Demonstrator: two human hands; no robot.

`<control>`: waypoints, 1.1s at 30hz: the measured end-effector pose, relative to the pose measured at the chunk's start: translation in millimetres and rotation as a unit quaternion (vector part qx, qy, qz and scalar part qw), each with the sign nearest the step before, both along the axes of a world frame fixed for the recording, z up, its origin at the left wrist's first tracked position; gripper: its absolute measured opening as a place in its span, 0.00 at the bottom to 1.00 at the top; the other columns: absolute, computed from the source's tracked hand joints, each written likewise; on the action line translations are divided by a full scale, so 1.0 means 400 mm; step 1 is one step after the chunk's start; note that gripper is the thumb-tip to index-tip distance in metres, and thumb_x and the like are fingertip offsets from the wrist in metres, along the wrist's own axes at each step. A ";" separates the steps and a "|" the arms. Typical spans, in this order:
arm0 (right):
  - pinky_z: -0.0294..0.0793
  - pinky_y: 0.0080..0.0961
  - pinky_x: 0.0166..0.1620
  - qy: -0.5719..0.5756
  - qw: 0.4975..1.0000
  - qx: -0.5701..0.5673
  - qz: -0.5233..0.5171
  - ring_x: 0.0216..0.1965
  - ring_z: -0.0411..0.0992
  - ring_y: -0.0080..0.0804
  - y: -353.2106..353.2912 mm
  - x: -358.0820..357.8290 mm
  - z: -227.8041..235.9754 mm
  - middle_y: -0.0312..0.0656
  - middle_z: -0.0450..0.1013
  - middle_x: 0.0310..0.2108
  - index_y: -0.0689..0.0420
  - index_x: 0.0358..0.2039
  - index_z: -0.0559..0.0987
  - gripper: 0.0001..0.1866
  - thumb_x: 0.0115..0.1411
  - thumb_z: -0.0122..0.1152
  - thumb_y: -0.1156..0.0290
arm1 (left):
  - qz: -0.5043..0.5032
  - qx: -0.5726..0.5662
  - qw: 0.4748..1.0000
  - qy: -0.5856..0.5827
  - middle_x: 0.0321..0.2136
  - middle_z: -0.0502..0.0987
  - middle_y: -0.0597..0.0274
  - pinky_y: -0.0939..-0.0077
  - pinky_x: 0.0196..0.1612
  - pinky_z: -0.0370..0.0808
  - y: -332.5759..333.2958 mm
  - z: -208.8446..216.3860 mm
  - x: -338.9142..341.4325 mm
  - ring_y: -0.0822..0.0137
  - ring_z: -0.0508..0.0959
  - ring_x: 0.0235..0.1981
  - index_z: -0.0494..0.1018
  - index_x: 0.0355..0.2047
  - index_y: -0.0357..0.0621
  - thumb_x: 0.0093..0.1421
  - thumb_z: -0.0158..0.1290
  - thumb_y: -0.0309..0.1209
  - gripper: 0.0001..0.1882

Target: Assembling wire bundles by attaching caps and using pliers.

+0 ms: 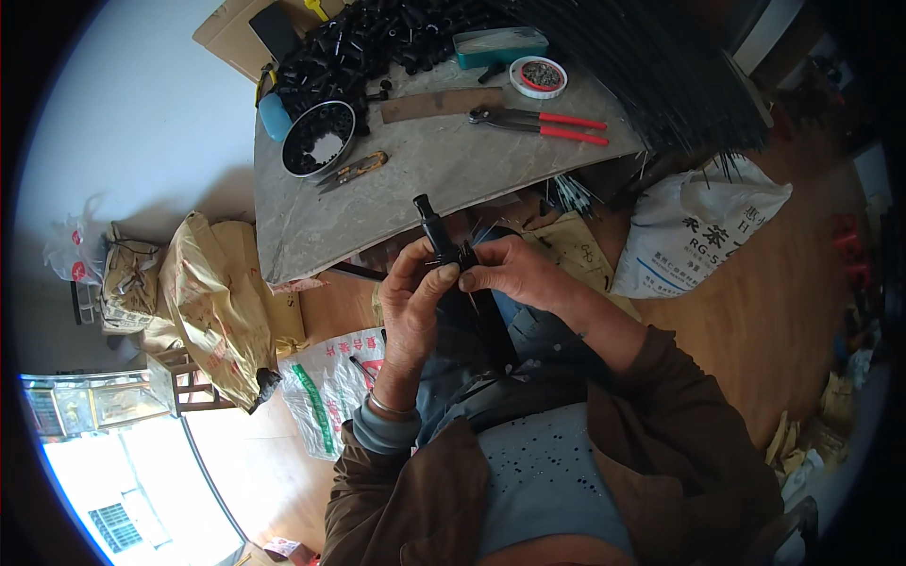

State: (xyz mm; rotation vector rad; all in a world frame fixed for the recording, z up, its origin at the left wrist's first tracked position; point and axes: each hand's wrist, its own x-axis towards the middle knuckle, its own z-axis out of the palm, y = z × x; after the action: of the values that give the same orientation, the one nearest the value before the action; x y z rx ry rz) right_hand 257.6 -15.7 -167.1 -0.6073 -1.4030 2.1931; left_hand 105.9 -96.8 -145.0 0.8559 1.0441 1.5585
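Just off the near edge of the table [415,162], above my lap, my left hand [415,294] is closed round a black tube [434,226], which tilts with its narrow end toward the table. My right hand [512,269] bends in at the tube's lower end, thumb and forefinger drawn close together; I cannot tell whether they pinch the tube or a separate piece. On the table's near left lie snips [364,167], and just beside them stands a bowl [345,154] with black pieces and something white in it. Pliers [543,124] with red handles lie right of the table's middle, near a brown strip [442,104]. Farther back on the table are a white dish [539,93] of small metal bits, a green box [500,58] and a heap of black parts [354,47]. Black rods [661,75] cover its right end. On the floor, a white sack [698,231] sits by the table's right side, a yellow sack [212,292] by its left.
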 end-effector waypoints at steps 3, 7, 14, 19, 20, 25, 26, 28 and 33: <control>0.67 0.15 0.36 -0.022 0.998 -0.038 0.033 0.31 0.68 0.13 0.020 0.008 -0.012 0.28 0.73 0.27 0.58 0.33 0.81 0.13 0.53 0.70 0.63 | -0.015 0.017 1.000 -0.015 0.37 0.75 0.68 0.79 0.48 0.69 0.008 -0.005 0.002 0.75 0.74 0.40 0.74 0.44 0.38 0.57 0.56 0.22 0.13; 0.66 0.14 0.35 -0.010 0.994 -0.076 0.074 0.30 0.68 0.13 0.043 0.008 -0.064 0.28 0.72 0.26 0.57 0.33 0.81 0.18 0.49 0.73 0.57 | -0.055 0.025 0.998 -0.033 0.36 0.74 0.69 0.80 0.48 0.68 0.016 -0.015 -0.003 0.75 0.73 0.39 0.75 0.42 0.39 0.57 0.56 0.23 0.12; 0.66 0.16 0.40 -0.019 0.994 -0.094 0.050 0.32 0.68 0.16 0.014 0.006 -0.053 0.29 0.73 0.29 0.57 0.34 0.79 0.19 0.48 0.74 0.58 | -0.114 0.026 0.990 -0.076 0.36 0.73 0.67 0.76 0.50 0.66 0.036 -0.035 -0.034 0.73 0.72 0.41 0.75 0.42 0.39 0.56 0.59 0.29 0.14; 0.66 0.18 0.44 -0.004 0.998 -0.069 -0.002 0.36 0.69 0.19 -0.003 0.000 -0.039 0.32 0.73 0.34 0.59 0.39 0.77 0.20 0.50 0.72 0.62 | -0.166 0.042 0.985 0.024 0.41 0.73 0.65 0.75 0.52 0.66 0.066 -0.058 -0.080 0.72 0.72 0.42 0.76 0.43 0.41 0.55 0.60 0.33 0.16; 0.68 0.19 0.43 0.035 0.997 -0.061 -0.031 0.36 0.70 0.20 -0.017 -0.007 -0.037 0.33 0.73 0.35 0.59 0.40 0.77 0.19 0.52 0.70 0.63 | -0.160 0.049 0.986 0.023 0.44 0.72 0.64 0.75 0.51 0.66 0.063 -0.064 -0.074 0.71 0.71 0.44 0.75 0.45 0.41 0.56 0.60 0.33 0.17; 0.75 0.23 0.39 0.098 0.988 -0.097 -0.065 0.37 0.72 0.24 -0.051 -0.024 -0.007 0.37 0.72 0.36 0.62 0.41 0.76 0.14 0.58 0.63 0.68 | -0.187 0.016 0.982 0.009 0.53 0.68 0.61 0.76 0.49 0.69 0.068 -0.050 -0.078 0.70 0.71 0.47 0.74 0.48 0.42 0.58 0.58 0.34 0.18; 0.76 0.24 0.36 0.101 0.988 -0.099 -0.070 0.37 0.72 0.24 -0.053 -0.025 -0.008 0.38 0.72 0.35 0.62 0.42 0.75 0.13 0.59 0.62 0.69 | -0.182 0.035 0.982 0.026 0.54 0.68 0.60 0.77 0.47 0.70 0.074 -0.059 -0.078 0.70 0.71 0.47 0.73 0.48 0.42 0.58 0.58 0.34 0.18; 0.78 0.25 0.34 0.104 0.987 -0.099 -0.077 0.36 0.72 0.25 -0.057 -0.027 -0.004 0.38 0.72 0.35 0.63 0.42 0.75 0.13 0.60 0.60 0.70 | -0.178 0.055 0.981 0.045 0.55 0.67 0.60 0.78 0.44 0.72 0.080 -0.063 -0.079 0.69 0.71 0.47 0.73 0.49 0.42 0.58 0.58 0.34 0.19; 0.76 0.21 0.31 0.111 0.983 -0.113 -0.098 0.35 0.71 0.22 -0.055 -0.018 -0.013 0.36 0.72 0.35 0.60 0.41 0.76 0.14 0.59 0.62 0.66 | -0.195 0.070 0.974 0.091 0.55 0.64 0.59 0.79 0.37 0.74 0.098 -0.044 -0.072 0.71 0.72 0.44 0.71 0.50 0.40 0.59 0.57 0.33 0.19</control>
State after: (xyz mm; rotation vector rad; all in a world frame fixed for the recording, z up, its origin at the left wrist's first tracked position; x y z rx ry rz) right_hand 250.6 -37.6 -172.4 -0.5336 -0.9493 2.1981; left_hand 77.0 -57.6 -162.6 1.2400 0.8361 1.2464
